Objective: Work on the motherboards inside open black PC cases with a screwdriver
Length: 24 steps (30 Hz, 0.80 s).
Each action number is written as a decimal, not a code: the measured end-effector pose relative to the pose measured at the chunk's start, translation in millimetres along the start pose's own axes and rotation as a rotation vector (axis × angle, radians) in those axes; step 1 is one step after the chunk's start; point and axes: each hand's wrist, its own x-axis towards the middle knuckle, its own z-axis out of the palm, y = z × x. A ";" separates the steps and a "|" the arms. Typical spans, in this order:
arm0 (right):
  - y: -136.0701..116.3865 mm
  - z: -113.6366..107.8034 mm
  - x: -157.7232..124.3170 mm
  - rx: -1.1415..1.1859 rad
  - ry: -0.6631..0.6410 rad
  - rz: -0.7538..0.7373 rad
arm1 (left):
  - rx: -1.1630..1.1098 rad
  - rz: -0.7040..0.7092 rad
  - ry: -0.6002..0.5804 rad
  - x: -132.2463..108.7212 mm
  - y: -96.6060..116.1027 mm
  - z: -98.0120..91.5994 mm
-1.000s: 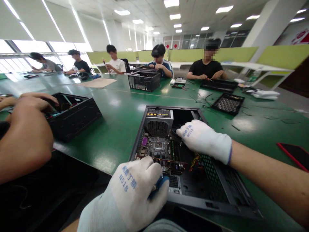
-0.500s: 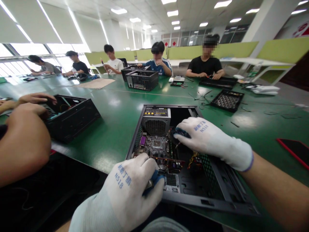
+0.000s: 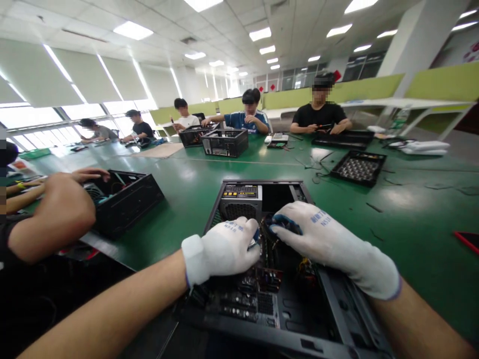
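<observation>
An open black computer case [image 3: 305, 344] lies in front of me with its inside facing up. My left hand [image 3: 232, 247], in a white glove with a blue palm, is over the motherboard [image 3: 239, 306]. Its thumb and fingers are pinched around something small with a metallic glint, mostly hidden. Close by on the right, my gloved right hand [image 3: 303, 229] curls around a bundle of black cables [image 3: 269, 232] beside the power supply [image 3: 241, 199]. Lower in the case sits a reddish circuit card [image 3: 269, 279]. The left hand covers the upper part of the motherboard.
At left, another person's arm [image 3: 56, 214] reaches into a second black case [image 3: 130, 199]. Further cases [image 3: 226, 142] stand across the green table [image 3: 179, 174]. A black tray of small parts [image 3: 359, 167] and loose cable pieces [image 3: 374, 208] lie at right. Several people sit opposite.
My left hand has moved up and away from me, from the near part of the motherboard to beside the right hand. The right hand stays at the cables. The view has tilted upward.
</observation>
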 end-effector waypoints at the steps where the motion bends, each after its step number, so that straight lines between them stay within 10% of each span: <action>1: 0.4 0.3 -0.5 0.003 0.001 -0.004 | 0.017 0.001 -0.038 9.2 -2.0 1.4; 12: 0.6 2.3 -2.9 0.031 0.016 0.028 | 0.117 -0.040 -0.374 74.0 -14.5 15.9; 24: -0.1 3.0 -3.4 0.026 -0.025 0.022 | 0.132 -0.094 -0.372 89.4 -29.8 35.1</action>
